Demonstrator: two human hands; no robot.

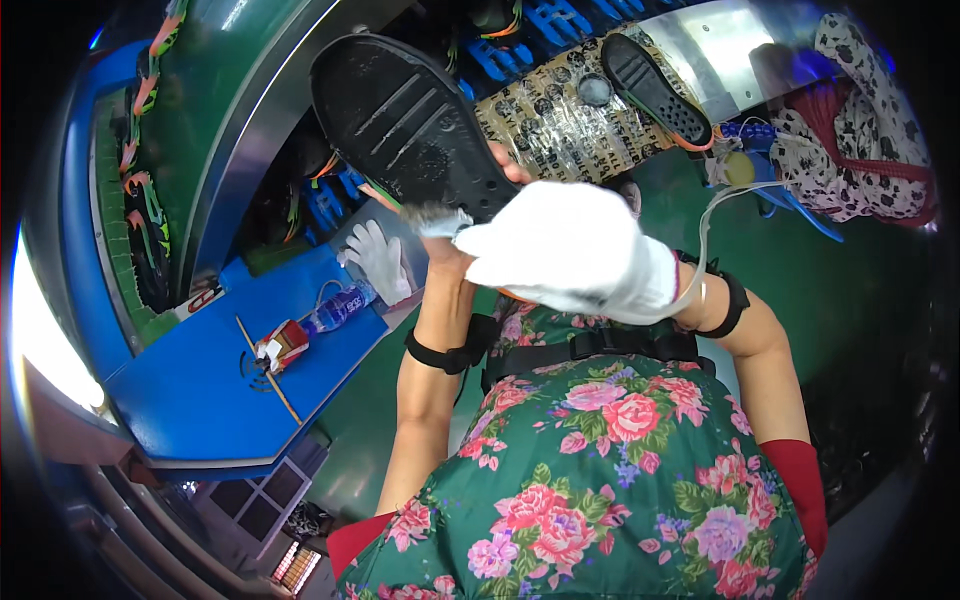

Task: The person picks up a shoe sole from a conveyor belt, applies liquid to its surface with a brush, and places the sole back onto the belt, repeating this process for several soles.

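My left hand [446,250] holds up a large black shoe sole [400,120], its fingers wrapped round the heel end from beneath. White wet-looking streaks mark the sole's grooved face, and small holes show near the heel. Over that heel end, my right hand [565,245] wears a white glove and is closed on a small brush [435,218]. Motion blurs the brush's bristles, which lie at or just above the sole's edge; its handle is mostly hidden by the glove. A second black sole [655,90] with an orange edge lies on the taped bench pad.
A brown taped pad [560,120] bears a small round dish [596,90]. On the blue side table [220,370] are a white glove [378,258], a plastic bottle [340,308] and a stick. Patterned cloth [850,150] hangs at right; a pale cord [708,225] passes near my right wrist.
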